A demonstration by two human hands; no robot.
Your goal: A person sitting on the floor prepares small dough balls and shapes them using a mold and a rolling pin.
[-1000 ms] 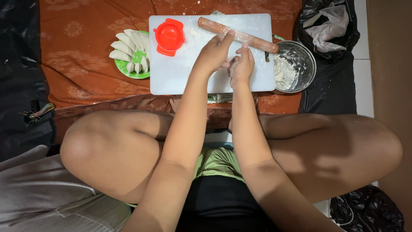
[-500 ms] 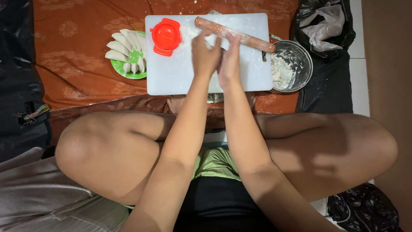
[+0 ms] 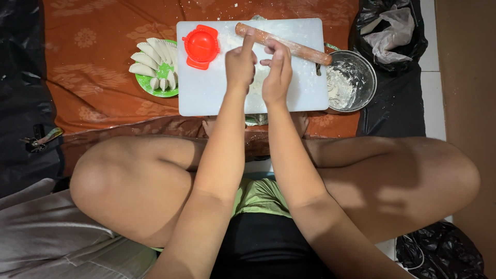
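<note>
My left hand (image 3: 240, 64) and my right hand (image 3: 276, 70) are close together over the middle of a white cutting board (image 3: 206, 93). Their fingertips meet on a pale piece of dough (image 3: 258, 78), mostly hidden between them. My left index finger sticks up towards the wooden rolling pin (image 3: 299, 48), which lies slanted across the board's far edge. A red round dumpling press (image 3: 201, 46) sits shut on the board's far left corner.
A green plate (image 3: 150, 85) of folded white dumplings stands left of the board. On the right is a metal bowl (image 3: 361, 70) with floury dough. Black plastic bags (image 3: 387, 31) lie at the far right. My crossed legs (image 3: 129, 181) are in front, on the orange cloth.
Both hands have shifted slightly forward and left on the board, away from the rolling pin's end, and have lifted with the fingers pinched together. The view moved a little.
</note>
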